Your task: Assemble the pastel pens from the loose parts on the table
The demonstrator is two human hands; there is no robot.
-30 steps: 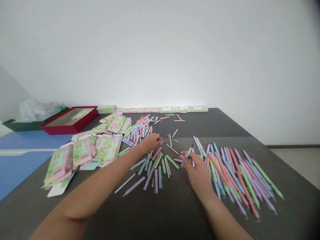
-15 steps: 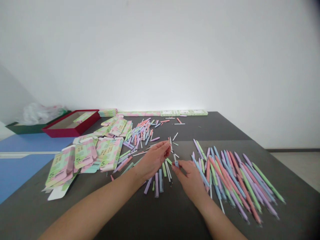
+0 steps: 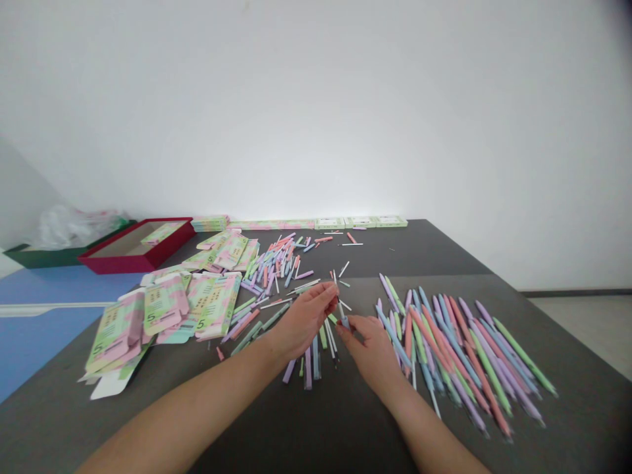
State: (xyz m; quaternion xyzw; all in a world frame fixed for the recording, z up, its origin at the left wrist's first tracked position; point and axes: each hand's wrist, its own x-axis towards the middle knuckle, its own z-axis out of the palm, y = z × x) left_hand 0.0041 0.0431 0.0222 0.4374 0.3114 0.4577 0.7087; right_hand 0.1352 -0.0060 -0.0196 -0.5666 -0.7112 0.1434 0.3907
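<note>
- Okay, two bare hands, close together over a matte dark-grey tabletop [image 3: 340, 434], not visibly touching each other.
- Right hand [image 3: 370, 343]: thumb and fingers pinched on a short pale-blue plastic pen part [image 3: 345, 322].
- Slim white stick refill [image 3: 340, 308] points up out of that part, between the two hands, tilted a bit toward the wall.
- Left hand [image 3: 311, 311]: thumb and fingertips drawn together at the refill's upper end. From where I stand, can't tell whether they grip it or only touch.
- Below the left hand: a loose purple plastic tube [image 3: 309, 368], other pastel tubes and white sticks near it.
- Just beside the right hand, on its right: a broad spread of long pastel pens [image 3: 459, 349] in coral, blue, green and purple, mostly lying in about the same direction.
- Past the left hand: mixed heap of short pastel pen pieces [image 3: 276, 260].
- Left side: overlapping pink-and-green printed card boxes [image 3: 165, 306], some marked "5".
- Far left: red rectangular tray [image 3: 113, 265] with one printed box in it; beside it a dark-green tray [image 3: 29, 259] under crumpled clear plastic [image 3: 62, 225].
- Back edge: low row of printed boxes [image 3: 363, 222] along the plain white wall [image 3: 316, 112].
</note>
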